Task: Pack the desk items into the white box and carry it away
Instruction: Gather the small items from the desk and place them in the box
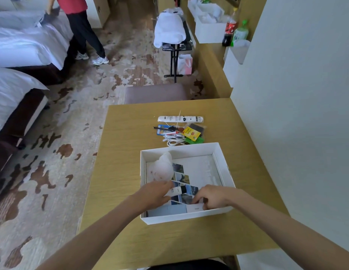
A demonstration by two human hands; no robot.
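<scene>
The open white box [222, 152] sits on the wooden desk [121, 152], with a photo brochure [199, 168] lying flat on its bottom. Inside the box my left hand [154, 193] grips a small white tube [178, 190] and a thin white plastic bag [163, 168] rises above its fingers. At the box's near right corner my right hand [210, 195] pinches a small white carton [195, 208]. Beyond the box lie a long white tube [180, 119], a coiled white cable [173, 139], a black pen [164, 129], a yellow tea packet [191, 133] and a green packet [195, 140].
A padded stool [156, 93] stands at the desk's far edge. The wall [296, 94] runs along the right. Two beds [18, 47] are at the left, with a person [80, 26] beside them. A luggage rack with towels [169, 28] and bottles [236, 30] stand further back.
</scene>
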